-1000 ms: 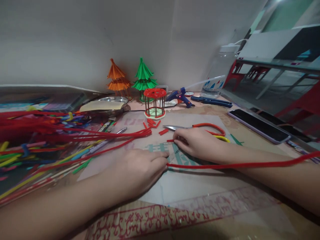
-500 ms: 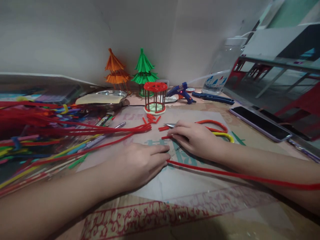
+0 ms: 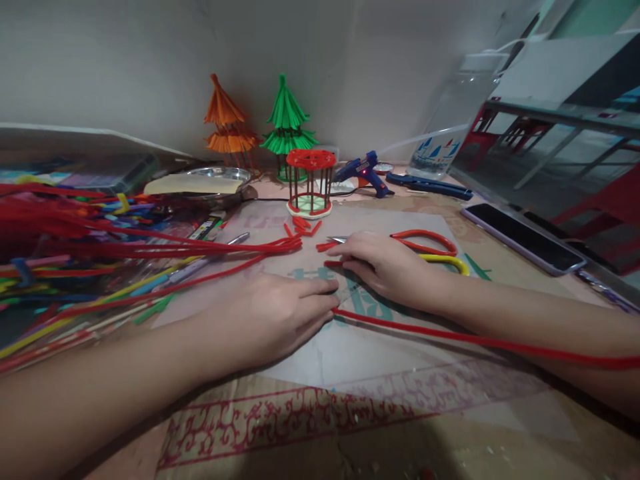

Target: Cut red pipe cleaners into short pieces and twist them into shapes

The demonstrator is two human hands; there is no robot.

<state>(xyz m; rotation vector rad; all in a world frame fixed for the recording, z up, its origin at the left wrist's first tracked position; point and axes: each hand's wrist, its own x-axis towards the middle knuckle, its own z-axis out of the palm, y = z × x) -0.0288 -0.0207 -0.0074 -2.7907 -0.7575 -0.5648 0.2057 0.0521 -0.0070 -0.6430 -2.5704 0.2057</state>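
My left hand [image 3: 285, 313] rests on the white sheet [image 3: 320, 357], its fingers pressed together over the end of a long red pipe cleaner [image 3: 430, 330]. That pipe cleaner runs to the right, past my right forearm. My right hand [image 3: 383, 267] is curled low over the sheet, fingers closed on a short red pipe cleaner piece [image 3: 333, 264] whose end sticks out to the left. Partly under this hand lie scissors with a red and yellow handle [image 3: 425, 235]; their tip shows beyond the fingers. Several short red pieces [image 3: 303, 228] lie before a red-topped round frame [image 3: 311, 187].
A bundle of red pipe cleaners [image 3: 240, 249] reaches in from the cluttered left side. Orange [image 3: 227, 120] and green [image 3: 285, 123] tiered models stand by the wall. A blue glue gun [image 3: 367, 175], pliers-like blue tool [image 3: 430, 187], water bottle [image 3: 440, 127] and phone [image 3: 523, 237] lie around the back right.
The view has tilted slightly, so most things sit a little higher in the picture. Both hands keep nearly the same places on the sheet.
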